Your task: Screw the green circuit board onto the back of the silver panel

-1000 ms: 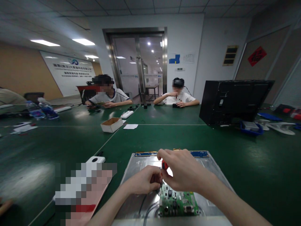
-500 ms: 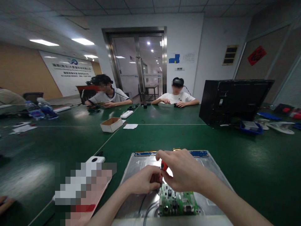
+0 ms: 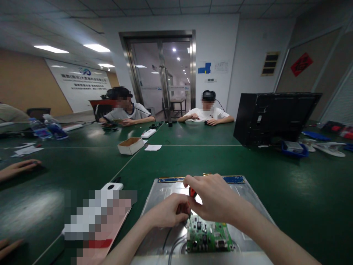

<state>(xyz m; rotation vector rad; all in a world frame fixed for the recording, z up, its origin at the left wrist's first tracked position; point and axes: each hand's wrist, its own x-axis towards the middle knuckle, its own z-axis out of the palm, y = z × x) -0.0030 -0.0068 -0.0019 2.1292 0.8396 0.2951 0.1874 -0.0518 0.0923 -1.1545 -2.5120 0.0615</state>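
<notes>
My right hand (image 3: 213, 197) is closed round the red and black handle of a screwdriver (image 3: 192, 192), held upright with its shaft pointing down. Beside the shaft, the fingers of my left hand (image 3: 172, 209) are pinched together; what lies between them is hidden. Both hands are over the upper left corner of a green circuit board (image 3: 208, 235). That board sits on a silver metal panel (image 3: 248, 206), which has a narrow blue board (image 3: 234, 180) along its far edge. Dark and grey cables (image 3: 175, 246) run across the panel left of the green board.
Left of the panel lie a white device (image 3: 111, 187), partly blurred out, and a pink sheet (image 3: 116, 224). Farther off stand an open box (image 3: 131, 146) and a black monitor (image 3: 275, 117). Two people sit across the table. Another person's hand (image 3: 20, 169) rests at the left.
Another person's hand has come in at the left edge, above a second one that has shifted slightly. My hands and the screwdriver have hardly moved; the right hand has turned a little.
</notes>
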